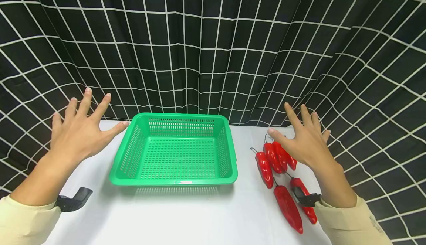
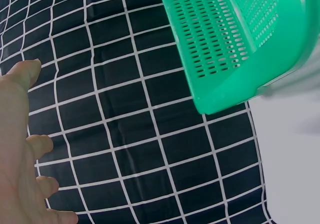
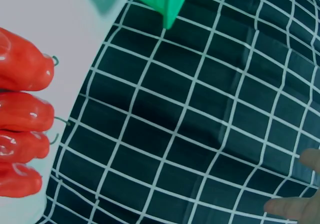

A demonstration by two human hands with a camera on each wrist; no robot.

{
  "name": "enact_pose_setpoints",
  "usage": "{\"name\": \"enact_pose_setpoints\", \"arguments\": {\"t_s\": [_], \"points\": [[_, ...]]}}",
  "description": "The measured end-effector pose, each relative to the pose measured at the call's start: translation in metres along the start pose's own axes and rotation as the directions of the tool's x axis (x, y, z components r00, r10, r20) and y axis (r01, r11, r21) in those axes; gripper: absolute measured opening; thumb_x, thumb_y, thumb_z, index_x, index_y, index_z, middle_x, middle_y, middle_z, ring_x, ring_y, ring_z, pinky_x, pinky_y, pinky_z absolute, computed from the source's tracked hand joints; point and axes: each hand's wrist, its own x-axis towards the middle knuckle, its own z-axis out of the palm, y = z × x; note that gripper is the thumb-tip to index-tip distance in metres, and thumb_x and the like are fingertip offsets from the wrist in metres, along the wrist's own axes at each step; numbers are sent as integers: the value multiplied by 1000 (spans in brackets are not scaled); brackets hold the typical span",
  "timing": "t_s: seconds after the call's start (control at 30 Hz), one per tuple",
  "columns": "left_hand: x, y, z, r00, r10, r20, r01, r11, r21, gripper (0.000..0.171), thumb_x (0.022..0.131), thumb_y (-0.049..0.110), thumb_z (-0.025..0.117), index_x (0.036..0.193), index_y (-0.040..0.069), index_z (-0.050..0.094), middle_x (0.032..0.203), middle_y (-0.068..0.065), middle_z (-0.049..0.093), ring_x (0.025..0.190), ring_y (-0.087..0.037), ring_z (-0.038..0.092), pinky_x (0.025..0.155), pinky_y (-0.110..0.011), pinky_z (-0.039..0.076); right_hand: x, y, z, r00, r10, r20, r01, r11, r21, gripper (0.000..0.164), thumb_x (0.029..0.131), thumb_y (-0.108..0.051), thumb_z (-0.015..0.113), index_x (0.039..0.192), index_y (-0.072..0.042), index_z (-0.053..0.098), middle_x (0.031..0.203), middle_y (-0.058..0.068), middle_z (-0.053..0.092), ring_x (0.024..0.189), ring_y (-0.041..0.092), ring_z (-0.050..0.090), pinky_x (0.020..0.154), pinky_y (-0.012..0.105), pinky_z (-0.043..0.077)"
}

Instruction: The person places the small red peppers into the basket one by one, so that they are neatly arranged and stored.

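1. Nearest lie the pale sleeves (image 1: 28,221), with a dark wrist mount (image 1: 307,199) at each cuff.
2. The left hand (image 1: 76,134) is raised beside the basket's left side, its grip apart: fingers spread, thumb pointing toward the rim, nothing held. The right hand (image 1: 306,141) hangs over the peppers, its grip likewise apart and holding nothing.
3. On the right of the white tabletop (image 1: 173,219), the two nearer peppers (image 1: 288,208) lie aslant, one partly hidden by the mount. They should be light and fairly firm, but that glossy skin looks slippery. I would take hold round the thick middle or shoulder, with gentle pressure; the thin stalk (tempting as a handle) may snap.
4. The green basket (image 1: 149,182) sits left of the peppers, apart from them. It looks like thin moulded plastic: light, stiff at the rim, a little springy in the slotted walls. The short sides' rims seem the best holds, one hand to each.
5. A little farther back, four rear peppers (image 1: 271,157) lie close together, stalks pointing mostly away. Being bunched, they may roll against each other, so fingers should come down from above on one body at a time.
6. Behind everything hangs a black cloth (image 1: 213,62) with white grid lines.
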Motion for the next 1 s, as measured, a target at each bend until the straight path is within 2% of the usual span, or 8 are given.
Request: {"name": "enact_pose_setpoints", "arguments": {"t_s": [0.47, 0.73, 1.0], "points": [[-23, 0, 9, 998, 29, -48, -29, 1000, 2, 90, 87, 69, 48, 156, 23, 13, 159, -15, -6, 140, -48, -5, 99, -75, 1, -16, 2, -8, 999, -44, -26, 45, 998, 43, 95, 83, -55, 65, 156, -22, 15, 157, 24, 7, 140, 50, 1, 91, 81, 4], [-33, -1, 18, 999, 43, -24, -43, 999, -20, 90, 86, 70, 48, 156, 24, 15, 159, -15, -5, 140, -50, -2, 98, -76, 4, -26, 6, -10, 997, -67, -45, 70, 996, 64, 95, 81, -49, 71, 156, -22, 18, 158, 20, 9, 141, 47, 4, 81, 80, 28], [-42, -1, 27, 997, 60, -48, -63, 997, -50, 90, 85, 68, 52, 155, 24, 18, 160, -15, 0, 137, -53, 9, 98, -74, 11, -32, 13, -11, 992, -84, -97, 93, 992, 88, 95, 78, -40, 76, 155, -21, 23, 158, 17, 13, 138, 51, 15, 77, 79, 32]]}}
